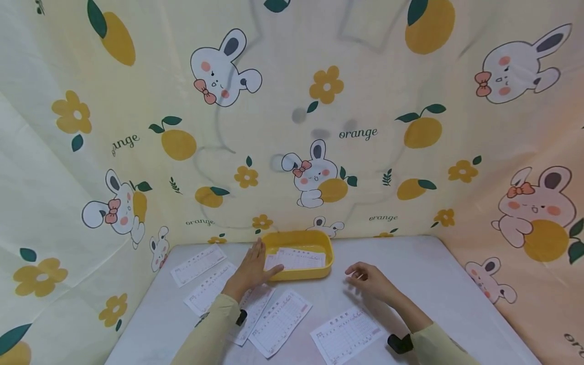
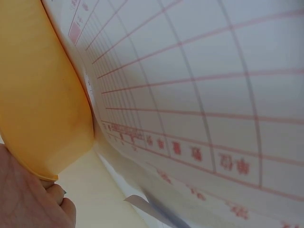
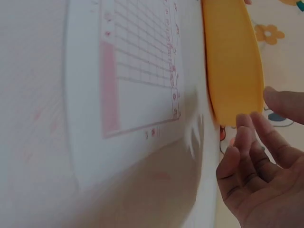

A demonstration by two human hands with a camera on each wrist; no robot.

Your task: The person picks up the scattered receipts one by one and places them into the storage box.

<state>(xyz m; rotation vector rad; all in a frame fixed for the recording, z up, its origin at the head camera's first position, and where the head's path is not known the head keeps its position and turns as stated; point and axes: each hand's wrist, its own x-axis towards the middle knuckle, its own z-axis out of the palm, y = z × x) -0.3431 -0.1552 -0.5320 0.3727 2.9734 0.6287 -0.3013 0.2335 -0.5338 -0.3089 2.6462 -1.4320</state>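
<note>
Tray (image 1: 306,274), bright yellow, rounded-cornered, with printed white slips (image 1: 303,260) inside.

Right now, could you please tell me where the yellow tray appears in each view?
Head: the yellow tray sits below centre.
Left wrist: upper left, cut off by the picture's edge.
Right wrist: upper half, right of centre, cut off at the top.
Shared landmark: printed slips; at least one shows in every view.

My left hand (image 1: 248,268) and right hand (image 1: 371,284), two in all, two sleeves (image 1: 205,329), two black wrist devices (image 1: 400,343), one table (image 1: 410,263), one tray (image 1: 301,274), five slips (image 1: 280,323) lying on the table, at least two more inside the tray, eight printed rabbits (image 1: 315,175)
</note>
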